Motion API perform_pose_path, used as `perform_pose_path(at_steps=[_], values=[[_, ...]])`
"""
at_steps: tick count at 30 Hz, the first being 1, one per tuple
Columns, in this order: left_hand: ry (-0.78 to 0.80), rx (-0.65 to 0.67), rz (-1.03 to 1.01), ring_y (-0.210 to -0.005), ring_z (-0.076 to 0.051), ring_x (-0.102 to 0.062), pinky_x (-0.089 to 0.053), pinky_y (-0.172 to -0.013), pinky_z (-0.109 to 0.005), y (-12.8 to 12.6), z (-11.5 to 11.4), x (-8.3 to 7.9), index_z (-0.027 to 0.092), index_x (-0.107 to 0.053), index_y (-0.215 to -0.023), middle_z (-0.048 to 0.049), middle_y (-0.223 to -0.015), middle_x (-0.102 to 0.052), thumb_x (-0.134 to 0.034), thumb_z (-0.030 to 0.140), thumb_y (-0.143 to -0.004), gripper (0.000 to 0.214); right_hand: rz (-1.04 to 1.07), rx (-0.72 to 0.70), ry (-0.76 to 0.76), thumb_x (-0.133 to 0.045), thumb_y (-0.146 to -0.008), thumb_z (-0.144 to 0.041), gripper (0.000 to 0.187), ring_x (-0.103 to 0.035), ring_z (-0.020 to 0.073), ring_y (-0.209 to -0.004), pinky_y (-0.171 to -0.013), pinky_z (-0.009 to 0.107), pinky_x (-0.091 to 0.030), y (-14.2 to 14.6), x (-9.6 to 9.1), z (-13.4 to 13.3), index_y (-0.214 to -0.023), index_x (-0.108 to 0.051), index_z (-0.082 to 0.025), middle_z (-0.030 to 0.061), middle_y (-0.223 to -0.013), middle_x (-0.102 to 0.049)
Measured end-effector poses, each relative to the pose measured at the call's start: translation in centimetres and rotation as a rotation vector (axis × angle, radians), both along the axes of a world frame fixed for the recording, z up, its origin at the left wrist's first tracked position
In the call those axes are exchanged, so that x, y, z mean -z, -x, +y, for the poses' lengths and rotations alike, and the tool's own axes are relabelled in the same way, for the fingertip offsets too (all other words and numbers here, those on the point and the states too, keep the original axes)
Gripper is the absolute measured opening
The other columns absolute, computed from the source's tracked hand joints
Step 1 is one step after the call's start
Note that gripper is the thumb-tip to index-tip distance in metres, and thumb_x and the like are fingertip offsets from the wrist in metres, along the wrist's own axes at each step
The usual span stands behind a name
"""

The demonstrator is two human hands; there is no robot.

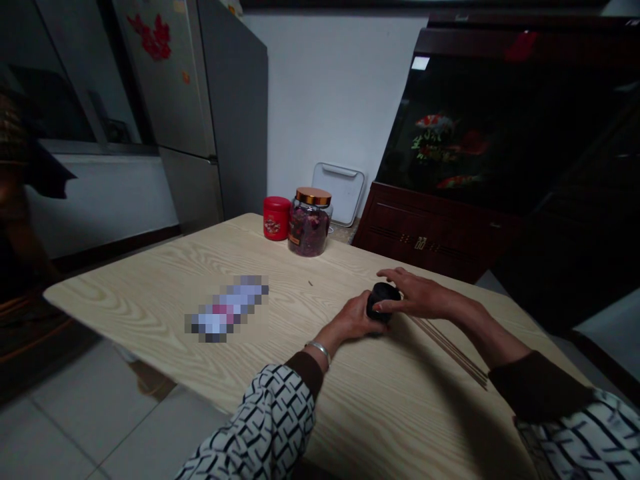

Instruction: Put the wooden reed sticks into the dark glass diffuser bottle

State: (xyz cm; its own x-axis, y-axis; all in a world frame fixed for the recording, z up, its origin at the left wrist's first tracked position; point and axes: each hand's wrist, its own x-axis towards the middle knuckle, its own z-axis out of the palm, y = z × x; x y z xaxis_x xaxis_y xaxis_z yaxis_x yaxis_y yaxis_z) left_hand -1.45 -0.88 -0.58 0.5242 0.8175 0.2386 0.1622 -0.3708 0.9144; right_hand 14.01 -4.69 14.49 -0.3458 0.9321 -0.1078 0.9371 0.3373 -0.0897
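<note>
A small black cylindrical container [383, 295] stands toward the right side of the wooden table. My left hand [356, 317] is wrapped round its left side and lower part. Over its top is my right hand [417, 293], with the thumb against the front and the fingers stretched out, apart from the thumb, above and behind the rim. Whether the container has a lid on cannot be made out. Several thin brown sticks [450, 350] lie side by side on the table below my right forearm, partly hidden by it.
A glass jar [309, 230] with a copper lid and dark contents stands by a red canister [277, 219] at the table's [165, 280] far edge. A blurred-out object [227, 310] lies left. Beyond are a refrigerator [235, 113] and a fish tank [480, 127]. A person [20, 200] is at far left.
</note>
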Motion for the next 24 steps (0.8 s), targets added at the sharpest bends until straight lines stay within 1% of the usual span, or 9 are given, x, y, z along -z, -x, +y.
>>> perform_pose_path(at_steps=[2, 4, 7, 9, 11, 14, 17, 21, 24], values=[[0.003, -0.014, 0.02, -0.091, -0.023, -0.062, -0.047, -0.074, -0.029, 0.01, -0.05, 0.01, 0.016, -0.058, -0.116, -0.0068, -0.104, -0.068, -0.086, 0.039, -0.057, 0.069, -0.074, 0.073, -0.019, -0.055, -0.085, -0.065, 0.066, -0.065, 0.0328, -0.104, -0.091, 0.044, -0.049, 0.27, 0.08, 0.1, -0.129, -0.058, -0.016, 0.0175, -0.12, -0.066], [-0.006, -0.017, 0.018, -0.092, -0.023, -0.062, -0.047, -0.074, -0.029, 0.02, -0.09, 0.01, 0.016, -0.058, -0.116, -0.0066, -0.105, -0.068, -0.085, 0.038, -0.058, 0.067, -0.074, 0.024, -0.007, -0.06, -0.084, -0.054, 0.055, -0.065, 0.0315, -0.102, -0.091, 0.043, -0.049, 0.25, 0.0, 0.26, -0.124, -0.061, -0.017, 0.0151, -0.114, -0.068], [-0.018, -0.021, 0.008, -0.094, -0.024, -0.062, -0.047, -0.076, -0.03, 0.0, -0.05, 0.02, 0.016, -0.058, -0.116, -0.0075, -0.107, -0.068, -0.086, 0.039, -0.057, 0.069, 0.053, -0.169, 0.058, -0.071, -0.073, -0.036, 0.075, -0.053, 0.031, -0.127, -0.105, 0.043, -0.042, -0.19, -0.37, 0.37, -0.143, -0.048, -0.021, 0.013, -0.14, -0.056], [-0.021, -0.018, 0.001, -0.095, -0.025, -0.062, -0.047, -0.077, -0.03, -0.03, 0.05, 0.09, 0.015, -0.058, -0.117, -0.0082, -0.108, -0.068, -0.086, 0.043, -0.057, 0.072, 0.106, -0.22, 0.072, -0.074, -0.069, -0.037, 0.091, -0.042, 0.031, -0.138, -0.111, 0.043, -0.038, -0.36, -0.56, 0.3, -0.151, -0.038, -0.021, 0.0128, -0.152, -0.043], [-0.025, -0.008, -0.003, -0.096, -0.025, -0.062, -0.047, -0.077, -0.031, -0.05, 0.17, 0.22, 0.016, -0.058, -0.118, -0.008, -0.109, -0.068, -0.087, 0.043, -0.057, 0.073, 0.081, -0.142, 0.035, -0.073, -0.072, -0.048, 0.091, -0.046, 0.0324, -0.135, -0.109, 0.044, -0.04, -0.26, -0.59, 0.19, -0.15, -0.037, -0.019, 0.0157, -0.151, -0.044], [-0.022, -0.006, 0.011, -0.093, -0.024, -0.062, -0.047, -0.075, -0.03, -0.06, 0.31, 0.46, 0.017, -0.058, -0.118, -0.0068, -0.107, -0.068, -0.086, 0.04, -0.057, 0.071, -0.059, 0.04, -0.023, -0.061, -0.081, -0.062, 0.071, -0.062, 0.0348, -0.111, -0.096, 0.048, -0.047, 0.07, -0.49, 0.12, -0.134, -0.055, -0.015, 0.019, -0.126, -0.063], [-0.032, -0.016, 0.008, -0.093, -0.023, -0.062, -0.046, -0.076, -0.03, -0.1, 0.42, 0.72, 0.017, -0.059, -0.119, -0.0059, -0.106, -0.068, -0.086, 0.04, -0.058, 0.07, -0.082, -0.004, -0.005, -0.062, -0.082, -0.052, 0.058, -0.063, 0.034, -0.108, -0.094, 0.048, -0.047, -0.01, -0.5, 0.15, -0.128, -0.059, -0.017, 0.0166, -0.12, -0.066], [-0.041, -0.013, -0.02, -0.093, -0.023, -0.062, -0.047, -0.078, -0.031, -0.22, 0.57, 0.98, 0.017, -0.058, -0.119, -0.0065, -0.106, -0.068, -0.087, 0.042, -0.057, 0.072, 0.053, -0.151, 0.047, -0.073, -0.072, -0.045, 0.092, -0.043, 0.0333, -0.137, -0.109, 0.045, -0.039, -0.35, -0.49, 0.1, -0.151, -0.036, -0.019, 0.0156, -0.152, -0.042], [-0.029, 0.003, -0.019, -0.092, -0.023, -0.062, -0.047, -0.076, -0.03, -0.21, 0.52, 0.89, 0.016, -0.058, -0.117, -0.0064, -0.105, -0.068, -0.087, 0.041, -0.057, 0.07, 0.033, -0.023, 0.017, -0.066, -0.077, -0.06, 0.087, -0.052, 0.0338, -0.128, -0.104, 0.044, -0.043, -0.05, -0.28, 0.05, -0.147, -0.04, -0.015, 0.019, -0.144, -0.049]])
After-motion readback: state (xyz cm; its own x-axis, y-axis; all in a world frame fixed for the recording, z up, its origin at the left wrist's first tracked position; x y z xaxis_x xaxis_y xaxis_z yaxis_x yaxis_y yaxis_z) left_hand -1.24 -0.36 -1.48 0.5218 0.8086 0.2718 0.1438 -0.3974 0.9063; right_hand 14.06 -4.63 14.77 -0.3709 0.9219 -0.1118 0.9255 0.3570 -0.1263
